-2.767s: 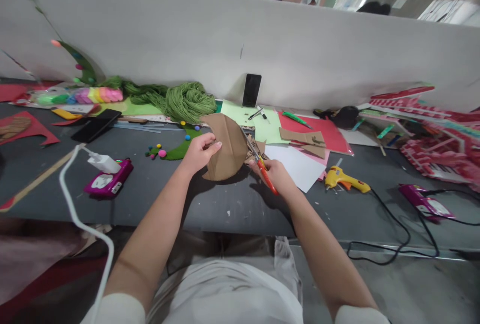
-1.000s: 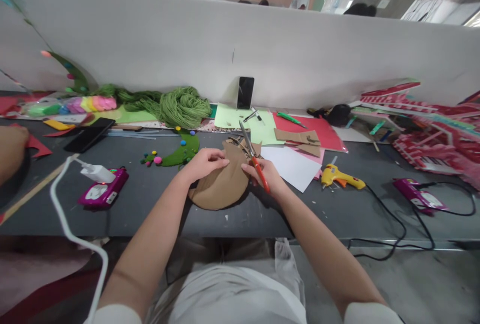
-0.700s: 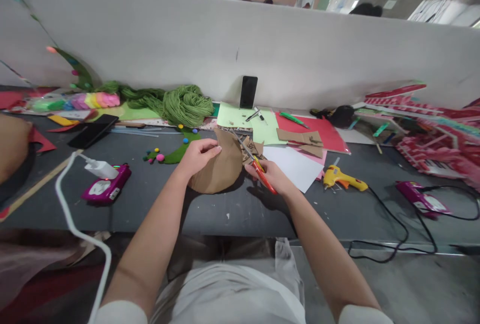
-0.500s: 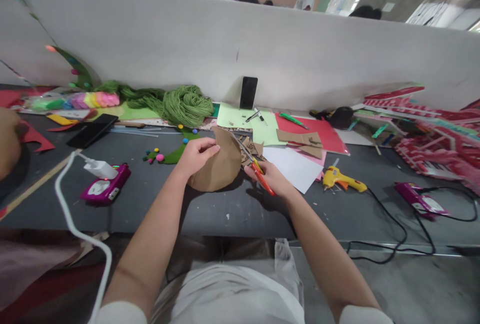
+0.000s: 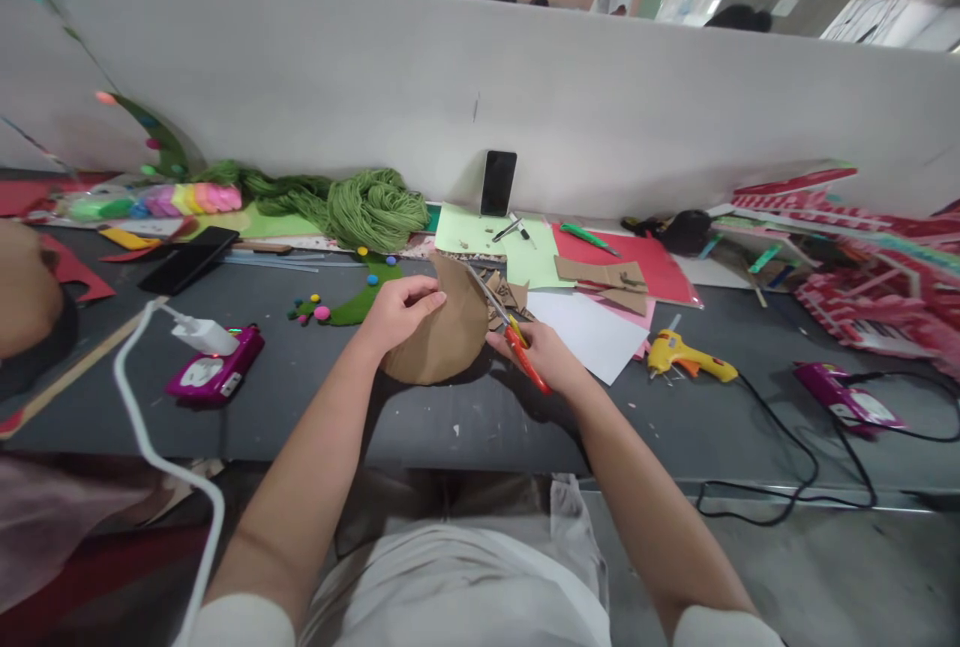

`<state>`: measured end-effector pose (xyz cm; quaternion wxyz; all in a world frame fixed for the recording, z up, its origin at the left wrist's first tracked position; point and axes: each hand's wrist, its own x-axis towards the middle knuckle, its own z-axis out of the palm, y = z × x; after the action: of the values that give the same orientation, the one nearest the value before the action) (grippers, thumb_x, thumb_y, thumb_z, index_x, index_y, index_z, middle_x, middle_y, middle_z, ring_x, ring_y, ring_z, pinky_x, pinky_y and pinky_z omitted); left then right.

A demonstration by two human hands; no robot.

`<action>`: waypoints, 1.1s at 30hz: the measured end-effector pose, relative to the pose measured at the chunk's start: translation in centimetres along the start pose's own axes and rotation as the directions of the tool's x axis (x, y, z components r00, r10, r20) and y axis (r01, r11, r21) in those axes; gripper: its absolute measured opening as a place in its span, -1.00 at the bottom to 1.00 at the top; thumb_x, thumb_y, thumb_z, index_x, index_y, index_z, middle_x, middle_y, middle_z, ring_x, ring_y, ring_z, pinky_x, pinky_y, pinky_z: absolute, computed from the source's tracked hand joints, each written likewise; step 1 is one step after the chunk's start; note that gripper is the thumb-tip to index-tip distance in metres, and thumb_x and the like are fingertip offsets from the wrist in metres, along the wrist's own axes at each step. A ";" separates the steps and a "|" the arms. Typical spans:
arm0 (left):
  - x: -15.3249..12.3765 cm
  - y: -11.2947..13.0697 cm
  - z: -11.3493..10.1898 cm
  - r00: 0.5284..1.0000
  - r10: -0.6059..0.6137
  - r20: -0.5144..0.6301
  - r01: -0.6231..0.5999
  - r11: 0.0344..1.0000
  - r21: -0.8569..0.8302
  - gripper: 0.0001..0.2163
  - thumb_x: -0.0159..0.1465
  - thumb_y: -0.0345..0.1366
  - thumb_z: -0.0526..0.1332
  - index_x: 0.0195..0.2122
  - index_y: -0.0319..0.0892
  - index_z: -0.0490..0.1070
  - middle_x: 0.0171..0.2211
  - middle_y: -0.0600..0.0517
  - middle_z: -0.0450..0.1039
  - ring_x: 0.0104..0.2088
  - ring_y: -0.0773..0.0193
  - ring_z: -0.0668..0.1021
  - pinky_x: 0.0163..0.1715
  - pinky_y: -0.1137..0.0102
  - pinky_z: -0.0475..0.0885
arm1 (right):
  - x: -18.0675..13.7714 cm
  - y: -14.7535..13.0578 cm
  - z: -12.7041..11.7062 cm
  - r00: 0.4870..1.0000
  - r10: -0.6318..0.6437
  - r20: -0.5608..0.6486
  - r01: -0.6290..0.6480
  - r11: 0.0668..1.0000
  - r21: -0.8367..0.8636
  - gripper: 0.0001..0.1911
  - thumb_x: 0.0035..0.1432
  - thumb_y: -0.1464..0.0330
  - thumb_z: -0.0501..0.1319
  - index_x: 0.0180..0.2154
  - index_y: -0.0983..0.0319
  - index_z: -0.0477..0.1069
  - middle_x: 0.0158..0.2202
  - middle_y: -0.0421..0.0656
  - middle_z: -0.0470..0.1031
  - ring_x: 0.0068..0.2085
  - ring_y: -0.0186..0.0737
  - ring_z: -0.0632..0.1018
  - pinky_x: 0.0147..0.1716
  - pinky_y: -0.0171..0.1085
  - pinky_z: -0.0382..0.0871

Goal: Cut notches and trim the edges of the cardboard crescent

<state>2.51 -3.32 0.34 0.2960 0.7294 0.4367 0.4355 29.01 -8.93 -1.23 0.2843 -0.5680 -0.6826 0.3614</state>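
My left hand pinches the left edge of a rounded brown cardboard piece and holds it tilted above the dark table. Closed round the red handles of a pair of scissors, my right hand keeps the blades against the cardboard's right edge. Small brown offcuts lie just behind the blades.
A yellow glue gun and white paper lie to the right. Two purple power strips sit on either side, with cables. Green yarn, a propped phone, coloured sheets and red structures line the white partition. Another person's arm shows at far left.
The cardboard has been turned in my left hand, from raised to lowered flat and back to tilted. The scissors have kept working along its right edge. The view shifted slightly.
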 end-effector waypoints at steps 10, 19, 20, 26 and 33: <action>0.0 0.8 -0.4 1.000 -0.005 0.021 0.005 1.000 0.013 -0.72 0.26 -0.06 0.30 -0.34 -0.20 0.54 -0.36 -0.01 0.56 -0.33 0.19 0.52 -0.29 0.35 0.42 | -0.2 -0.3 -0.2 0.992 0.120 0.044 -0.122 0.991 0.061 -0.38 0.11 -0.21 0.27 -0.55 0.21 0.31 -0.72 -0.22 0.34 -0.67 -0.30 0.35 -0.64 -0.34 0.16; -0.1 0.4 -1.1 0.996 -0.017 0.083 0.018 1.000 -0.011 -0.72 0.27 -0.05 0.30 -0.34 -0.20 0.55 -0.37 0.00 0.54 -0.35 0.22 0.51 -0.32 0.38 0.39 | -0.2 -0.2 0.0 0.988 0.126 0.093 -0.133 0.988 0.082 -0.39 0.13 -0.18 0.26 -0.58 0.20 0.30 -0.74 -0.23 0.31 -0.72 -0.32 0.33 -0.72 -0.35 0.12; -0.1 0.4 -1.2 0.995 -0.030 0.098 0.032 0.999 -0.017 -0.72 0.27 -0.05 0.29 -0.34 -0.20 0.54 -0.38 0.01 0.53 -0.36 0.23 0.50 -0.34 0.38 0.38 | -0.2 -0.2 0.0 0.989 0.122 0.080 -0.127 0.990 0.061 -0.39 0.13 -0.17 0.27 -0.59 0.20 0.30 -0.74 -0.24 0.30 -0.72 -0.33 0.32 -0.71 -0.35 0.12; -0.2 0.4 -1.6 0.981 -0.083 0.178 0.097 0.993 -0.067 -0.72 0.26 -0.07 0.28 -0.40 -0.20 0.48 -0.47 0.06 0.43 -0.43 0.27 0.44 -0.40 0.40 0.32 | -0.1 0.0 -0.1 0.992 0.107 0.059 -0.108 0.994 0.009 -0.40 0.11 -0.13 0.32 -0.61 0.21 0.30 -0.72 -0.22 0.31 -0.69 -0.33 0.32 -0.69 -0.34 0.11; -0.2 0.1 -1.6 0.985 -0.030 0.170 0.028 1.000 0.010 -0.75 0.29 -0.11 0.27 -0.42 -0.19 0.46 -0.48 0.08 0.39 -0.44 0.29 0.40 -0.41 0.41 0.29 | -0.4 -0.6 -0.9 0.983 0.103 0.149 -0.106 0.994 0.016 -0.38 0.14 -0.17 0.27 -0.59 0.21 0.29 -0.69 -0.20 0.35 -0.64 -0.31 0.35 -0.62 -0.33 0.17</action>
<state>1.05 -3.48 1.11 0.3357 0.7586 0.4221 0.3656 29.44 -9.19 -0.20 0.2201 -0.5713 -0.6668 0.4250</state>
